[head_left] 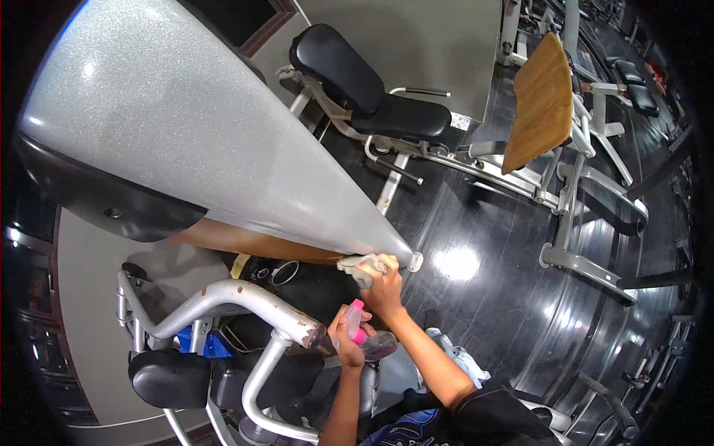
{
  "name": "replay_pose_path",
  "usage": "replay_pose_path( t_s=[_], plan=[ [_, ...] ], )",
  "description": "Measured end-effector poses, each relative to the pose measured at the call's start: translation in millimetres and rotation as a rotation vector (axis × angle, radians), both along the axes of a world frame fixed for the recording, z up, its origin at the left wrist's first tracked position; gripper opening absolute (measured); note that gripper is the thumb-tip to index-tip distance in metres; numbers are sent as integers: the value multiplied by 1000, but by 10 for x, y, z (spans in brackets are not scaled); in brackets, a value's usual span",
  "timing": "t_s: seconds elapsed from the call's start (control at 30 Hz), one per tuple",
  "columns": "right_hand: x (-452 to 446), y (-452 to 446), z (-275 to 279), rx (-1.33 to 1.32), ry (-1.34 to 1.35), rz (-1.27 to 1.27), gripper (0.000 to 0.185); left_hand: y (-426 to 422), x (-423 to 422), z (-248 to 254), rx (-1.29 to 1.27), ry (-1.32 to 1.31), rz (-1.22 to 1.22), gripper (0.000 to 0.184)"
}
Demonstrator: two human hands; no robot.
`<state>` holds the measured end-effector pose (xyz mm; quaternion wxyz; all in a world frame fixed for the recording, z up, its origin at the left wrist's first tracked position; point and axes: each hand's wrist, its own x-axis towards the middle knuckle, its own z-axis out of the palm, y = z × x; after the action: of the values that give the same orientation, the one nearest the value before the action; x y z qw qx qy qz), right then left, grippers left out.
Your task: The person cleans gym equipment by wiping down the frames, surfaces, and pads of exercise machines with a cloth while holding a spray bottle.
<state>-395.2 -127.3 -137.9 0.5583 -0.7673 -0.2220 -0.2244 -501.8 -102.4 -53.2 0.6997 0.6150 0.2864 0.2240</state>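
My left hand (345, 336) is wrapped around the neck of a spray bottle (379, 346) with a pink and clear top and a see-through body, held tilted. Just above it, my right hand (386, 288) grips a pale, crumpled cloth (360, 266). The cloth is at the lower edge of a large silver-grey machine cover (193, 111), close to its narrow end. Whether it presses on the cover is hard to make out.
A silver curved bar (238, 291) with chipped paint runs close on the left, above a black pad (169, 379). Beyond the cover stands a seated machine with a black backrest (338, 65) and a wooden board (541, 104). The dark floor (476, 238) is shiny.
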Motion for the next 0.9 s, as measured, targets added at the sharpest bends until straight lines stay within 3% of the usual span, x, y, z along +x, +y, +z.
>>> replay_pose_path(
  t_s=[0.13,0.23,0.3,0.43,0.5,0.6,0.73,0.87,0.9],
  plan=[
    [-72,-150,-670,-62,324,29,57,7,61,13,-3,4,4,55],
    [-3,-128,-1438,371,887,38,44,34,90,38,-80,-17,-14,51],
    [140,-151,-1408,585,1151,77,34,69,150,43,-89,-11,-17,51],
    [232,-218,-790,548,1126,5,33,98,223,46,7,64,-72,51],
    [212,-209,-440,519,781,20,34,90,249,10,12,97,-83,51],
    [271,-270,62,343,545,61,37,90,282,-51,-11,110,-115,51],
    [296,-265,-294,298,437,19,33,102,293,-122,-43,130,-119,49],
    [409,-177,-1451,303,795,-109,27,153,355,-200,-14,168,-156,54],
    [454,-203,-1803,323,1033,-82,30,163,346,-247,-15,162,-172,54]
  ],
)
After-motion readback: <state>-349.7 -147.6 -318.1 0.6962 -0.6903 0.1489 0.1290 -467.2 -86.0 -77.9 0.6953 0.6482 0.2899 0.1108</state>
